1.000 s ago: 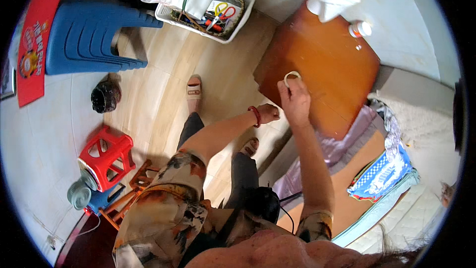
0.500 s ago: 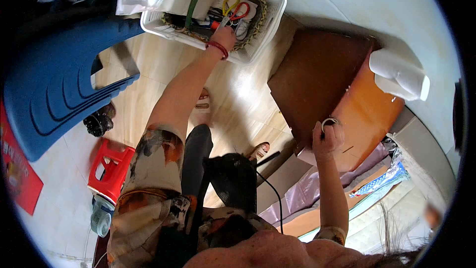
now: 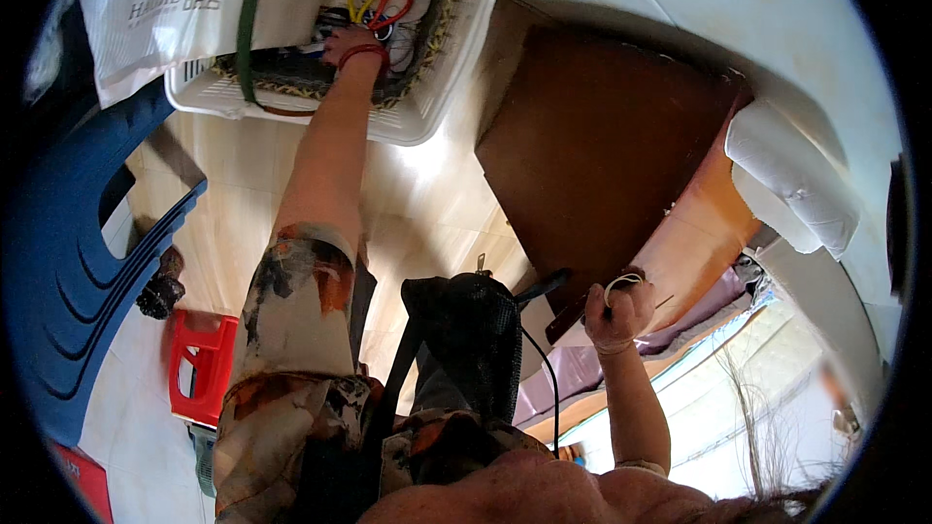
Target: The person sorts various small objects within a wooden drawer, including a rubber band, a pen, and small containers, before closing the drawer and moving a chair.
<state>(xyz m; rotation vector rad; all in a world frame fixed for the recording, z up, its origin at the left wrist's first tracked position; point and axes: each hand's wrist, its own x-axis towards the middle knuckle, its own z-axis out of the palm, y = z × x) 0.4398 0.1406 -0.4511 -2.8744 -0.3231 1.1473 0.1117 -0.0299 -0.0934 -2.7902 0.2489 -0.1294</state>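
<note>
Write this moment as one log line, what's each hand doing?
left hand: reaching into white plastic basket, near red and yellow scissors | right hand: holding small white ring, beside brown wooden table

One head-worn fisheye looks steeply down over the person's torso toward the floor [image 3: 427,194].
</note>
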